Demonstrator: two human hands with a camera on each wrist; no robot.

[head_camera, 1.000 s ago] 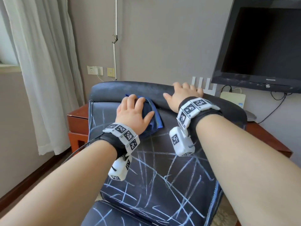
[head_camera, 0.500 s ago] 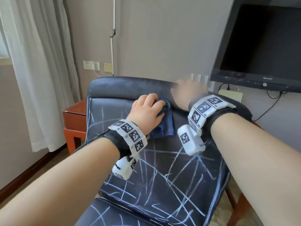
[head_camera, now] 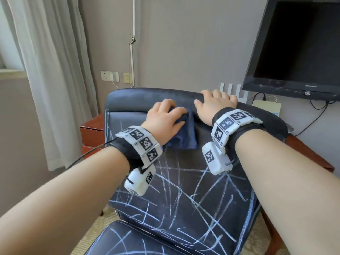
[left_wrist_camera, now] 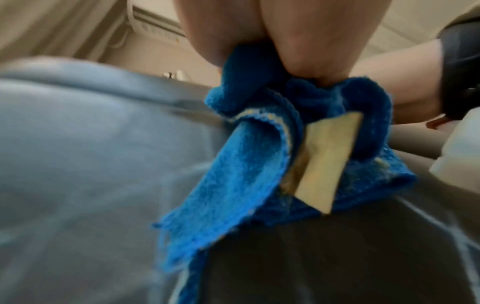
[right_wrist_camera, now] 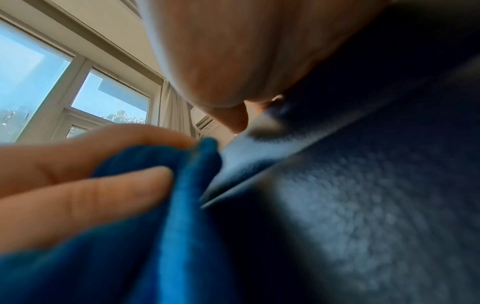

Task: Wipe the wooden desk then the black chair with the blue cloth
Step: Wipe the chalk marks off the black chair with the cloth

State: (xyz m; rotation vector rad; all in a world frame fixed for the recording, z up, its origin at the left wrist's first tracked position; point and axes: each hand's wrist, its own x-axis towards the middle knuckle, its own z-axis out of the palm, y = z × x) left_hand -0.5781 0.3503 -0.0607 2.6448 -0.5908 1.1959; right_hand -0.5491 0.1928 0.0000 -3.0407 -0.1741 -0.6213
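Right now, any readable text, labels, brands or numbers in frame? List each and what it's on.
No text can be read for certain.
TV: a small pale brand mark on the lower bezel, too small to read.
Wrist bands on the left hand and right hand: square black-and-white marker codes, with tiny characters beside them, too small to read.
Blue cloth: a yellowish tag, blurred, no print visible.
Wall sockets: no legible markings.

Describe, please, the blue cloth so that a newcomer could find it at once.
Start at the black chair in front of the TV. High on its backrest, just under the top roll, the left hand grips the cloth. It is the only bright blue, fuzzy thing there, bunched, with a yellowish tag.
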